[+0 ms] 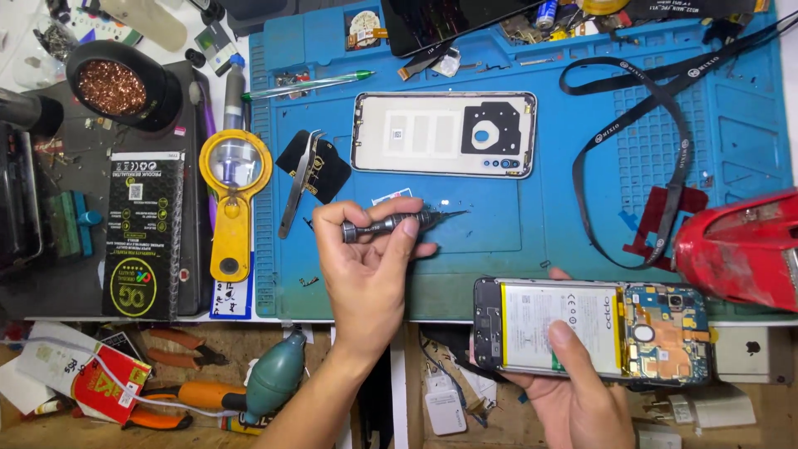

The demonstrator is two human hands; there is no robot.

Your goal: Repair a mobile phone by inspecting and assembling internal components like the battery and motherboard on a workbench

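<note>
Our left hand's (370,266) grip is closed around a small metal screwdriver (397,223), held level near the middle of the frame with its tip pointing right, above the blue mat (532,224). Our right hand (573,391), at the lower right, grasps an opened phone (592,330) from beneath, thumb lying across its white battery, the circuit board bared at the right end.

The blue mat covers most of the bench. On it, above the screwdriver, we see the phone's pale back cover (445,133) lying flat, inner side up. Left of that lie tweezers (299,187) on a black pad, and a yellow magnifier (233,199) straddles the mat's left edge. A black lanyard (665,125) loops across the upper right. At the right edge sits a red object (740,248). In the upper left stands a black pot of brass wool (112,87). Below the bench edge, at lower left, we see a teal blower bulb (274,374) and orange-handled pliers (179,391) on a wooden shelf.
</note>
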